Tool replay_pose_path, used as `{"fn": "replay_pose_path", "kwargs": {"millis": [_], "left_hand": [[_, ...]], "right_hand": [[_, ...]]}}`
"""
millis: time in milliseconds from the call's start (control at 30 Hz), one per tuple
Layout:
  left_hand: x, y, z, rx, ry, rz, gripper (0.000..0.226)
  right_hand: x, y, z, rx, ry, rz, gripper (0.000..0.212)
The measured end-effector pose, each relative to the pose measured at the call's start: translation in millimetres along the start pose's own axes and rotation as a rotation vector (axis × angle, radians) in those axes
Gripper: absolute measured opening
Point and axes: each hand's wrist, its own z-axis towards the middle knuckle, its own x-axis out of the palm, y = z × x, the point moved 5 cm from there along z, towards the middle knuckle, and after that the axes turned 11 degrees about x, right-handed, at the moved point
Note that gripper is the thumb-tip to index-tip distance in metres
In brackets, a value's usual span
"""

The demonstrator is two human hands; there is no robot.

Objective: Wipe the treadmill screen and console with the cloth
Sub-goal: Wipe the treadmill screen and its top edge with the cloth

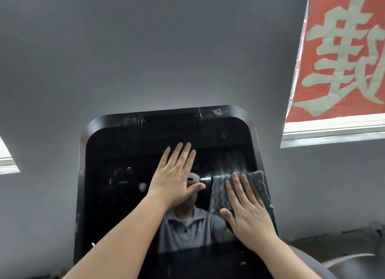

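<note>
The cloth (239, 190), blue-grey and wavy-striped, is pressed flat against the right side of the dark treadmill screen (116, 195) by the right hand (248, 216), whose grip is released, fingers straight. The left hand (177, 174) is laid flat on the screen's middle, just left of the cloth, fingers spread and holding nothing. A slotted vent (169, 122) is set in the console (233, 114) frame at the far edge. A grey wall (145, 49) is seen behind, and a red banner (341, 55) hangs over a window (333, 130) at far right.
</note>
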Motion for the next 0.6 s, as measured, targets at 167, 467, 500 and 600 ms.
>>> {"fn": "replay_pose_path", "kwargs": {"millis": [167, 467, 500, 600], "left_hand": [[5, -3, 0, 0.015, -0.048, -0.004, 0.098], [2, -3, 1, 0.011, -0.05, 0.035, 0.1], [1, -3, 1, 0.01, -0.055, 0.029, 0.1], [0, -3, 1, 0.013, -0.054, 0.024, 0.102]], "right_hand": [[-10, 5, 53, 0.011, -0.045, -0.014, 0.068], [-14, 7, 40, 0.045, -0.009, 0.052, 0.085], [-8, 7, 21, 0.035, 0.0, 0.042, 0.086], [-5, 2, 9, 0.011, 0.02, 0.03, 0.085]]}}
